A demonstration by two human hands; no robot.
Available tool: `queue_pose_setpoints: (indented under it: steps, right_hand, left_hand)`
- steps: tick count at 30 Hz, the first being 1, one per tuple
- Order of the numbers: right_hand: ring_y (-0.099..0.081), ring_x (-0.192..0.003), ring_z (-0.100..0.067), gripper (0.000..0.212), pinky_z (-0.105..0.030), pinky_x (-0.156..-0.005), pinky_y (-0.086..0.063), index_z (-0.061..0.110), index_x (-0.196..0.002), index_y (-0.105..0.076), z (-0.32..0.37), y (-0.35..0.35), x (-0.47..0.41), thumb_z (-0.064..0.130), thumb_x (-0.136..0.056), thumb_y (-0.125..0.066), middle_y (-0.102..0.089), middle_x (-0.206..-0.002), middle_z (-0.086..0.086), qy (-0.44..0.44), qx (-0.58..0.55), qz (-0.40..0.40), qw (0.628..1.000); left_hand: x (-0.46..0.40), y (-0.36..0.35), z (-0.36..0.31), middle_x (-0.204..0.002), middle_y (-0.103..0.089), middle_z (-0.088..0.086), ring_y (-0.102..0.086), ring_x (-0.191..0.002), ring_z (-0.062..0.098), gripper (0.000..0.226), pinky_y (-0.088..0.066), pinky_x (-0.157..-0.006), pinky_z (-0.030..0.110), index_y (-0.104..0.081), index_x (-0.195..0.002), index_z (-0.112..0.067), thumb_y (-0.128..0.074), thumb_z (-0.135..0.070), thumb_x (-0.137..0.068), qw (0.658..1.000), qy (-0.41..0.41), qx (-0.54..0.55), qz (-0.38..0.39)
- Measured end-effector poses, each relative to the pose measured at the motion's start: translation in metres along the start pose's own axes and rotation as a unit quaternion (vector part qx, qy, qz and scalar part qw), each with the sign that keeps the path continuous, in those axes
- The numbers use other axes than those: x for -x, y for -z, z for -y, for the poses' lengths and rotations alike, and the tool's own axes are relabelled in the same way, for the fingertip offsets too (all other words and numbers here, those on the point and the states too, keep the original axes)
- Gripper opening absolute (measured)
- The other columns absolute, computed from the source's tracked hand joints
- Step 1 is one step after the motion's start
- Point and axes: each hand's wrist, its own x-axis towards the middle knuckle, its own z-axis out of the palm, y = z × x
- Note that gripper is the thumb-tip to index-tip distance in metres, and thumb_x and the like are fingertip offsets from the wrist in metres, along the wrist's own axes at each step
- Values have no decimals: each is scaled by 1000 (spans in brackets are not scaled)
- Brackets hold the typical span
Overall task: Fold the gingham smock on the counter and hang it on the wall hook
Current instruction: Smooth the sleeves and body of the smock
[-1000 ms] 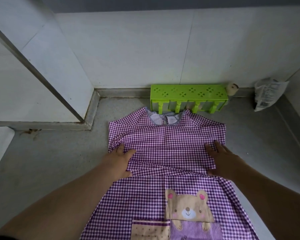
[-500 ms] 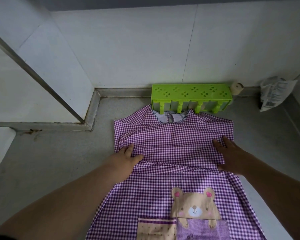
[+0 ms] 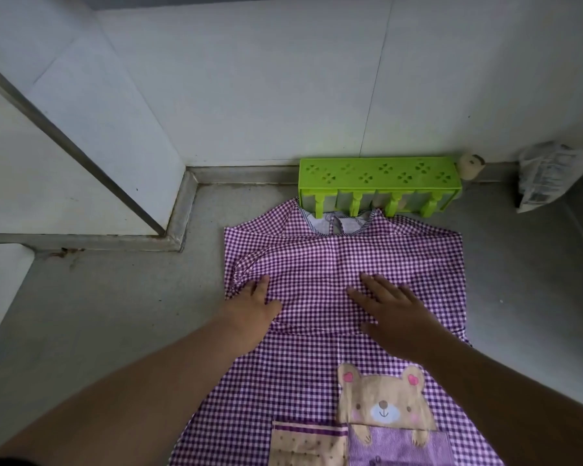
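Note:
The purple gingham smock [image 3: 320, 264] lies flat on the grey counter [image 3: 122, 304], collar toward the wall, sleeves folded in across the chest. A bear patch [image 3: 384, 401] and pockets show near the bottom edge. My left hand [image 3: 253, 301] rests flat at the smock's left edge, fingers spread. My right hand [image 3: 394, 307] presses palm-down on the middle of the chest, holding nothing. A green rack [image 3: 377, 178] with several pegs stands against the wall just behind the collar.
A small round beige object [image 3: 470, 165] sits right of the rack. A crumpled white packet [image 3: 549, 174] leans in the far right corner. A white panel with a metal strip [image 3: 81, 156] closes the left side.
My right hand has slid left from the smock's right edge to the middle of the chest. My left hand has stayed at the left edge. The view has shifted slightly.

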Motion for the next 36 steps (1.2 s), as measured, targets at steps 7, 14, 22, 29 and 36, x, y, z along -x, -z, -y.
queue_pose_setpoints:
  steps: [7, 14, 22, 29, 36]
  right_hand:
    - [-27, -153, -34, 83, -54, -121, -29, 10, -160, -29, -86, -14, 17, 60, -94, -19, -27, -166, -16, -162, 20, -68, 984]
    - [6, -158, -27, 82, -48, -127, -4, 32, -163, 6, -21, 12, -26, 58, -99, -37, 8, -171, -5, -38, -9, -83, 996]
    - [-2, -158, -23, 93, -49, -127, -8, 24, -164, -5, -54, -19, -34, 79, -89, -2, 0, -171, -3, -93, -1, -74, 993]
    - [-10, -157, -31, 82, -51, -126, -15, 19, -164, -5, -41, 17, -30, 60, -96, -28, -6, -171, -12, -103, 47, -48, 992]
    - [-54, -132, -30, 63, -50, -105, -48, 31, -143, -52, 86, -5, 34, 31, -81, -65, -54, -147, -8, 128, 22, -73, 989]
  left_hand:
    - [-1, 11, 1, -168, -20, 16, -40, -141, 35, 55, -48, -111, 52, -39, -148, -23, -59, -37, -98, 998, 6, 60, -35]
    - [-29, 34, -16, -174, 10, 19, -26, -152, 43, 109, -38, -118, 56, 7, -167, -32, -50, -82, -89, 991, 74, 104, -37]
    - [-51, 37, -8, -168, 22, 33, -6, -159, 48, 142, -24, -126, 56, 26, -163, -25, -53, -97, -69, 988, 126, 82, 41]
    - [-44, 39, -5, -171, 13, 31, -10, -159, 46, 135, -22, -127, 55, 20, -165, -24, -52, -95, -75, 992, 103, 64, 12]
    - [-1, 22, 10, -175, 13, 15, 1, -162, 36, 112, -12, -130, 52, 4, -168, -26, -51, -82, -89, 996, 26, 72, -42]
